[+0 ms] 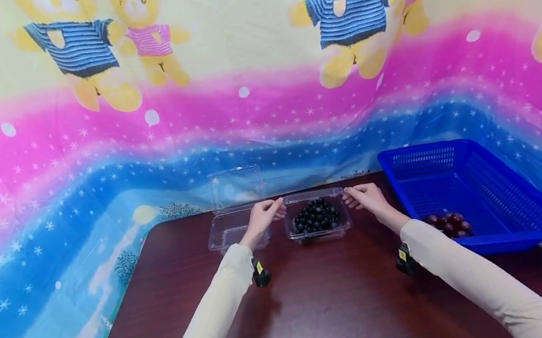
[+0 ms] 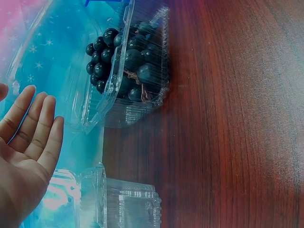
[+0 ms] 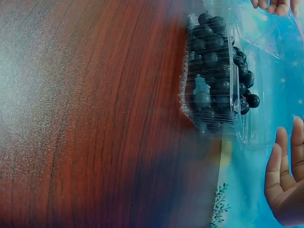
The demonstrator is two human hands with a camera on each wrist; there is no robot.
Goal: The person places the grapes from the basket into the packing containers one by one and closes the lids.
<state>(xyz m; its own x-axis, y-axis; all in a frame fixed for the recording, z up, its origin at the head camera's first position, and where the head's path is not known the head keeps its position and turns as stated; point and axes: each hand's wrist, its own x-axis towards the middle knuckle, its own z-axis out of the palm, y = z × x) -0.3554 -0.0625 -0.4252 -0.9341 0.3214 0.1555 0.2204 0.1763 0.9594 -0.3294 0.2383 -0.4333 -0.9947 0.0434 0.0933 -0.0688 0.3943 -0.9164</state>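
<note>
A clear plastic clamshell box (image 1: pixel 294 235) stands on the table with a bunch of black grapes (image 1: pixel 317 216) inside, heaped above the rim in both wrist views. Its transparent lid (image 1: pixel 313 195) is raised at the back. My left hand (image 1: pixel 265 215) pinches the lid's left corner between thumb and fingertips, the other fingers fairly straight in the left wrist view (image 2: pixel 31 137). At the opposite corner, my right hand (image 1: pixel 366 198) holds the lid's right edge by the fingertips. The right thumb is out of sight in the right wrist view.
Left of the box, a second clear clamshell (image 1: pixel 219 242) stands with its lid upright. A blue plastic basket (image 1: pixel 521 238) at the right holds red grapes (image 1: pixel 450 223). A printed cloth (image 1: pixel 247 119) hangs behind the brown table (image 1: pixel 325 308).
</note>
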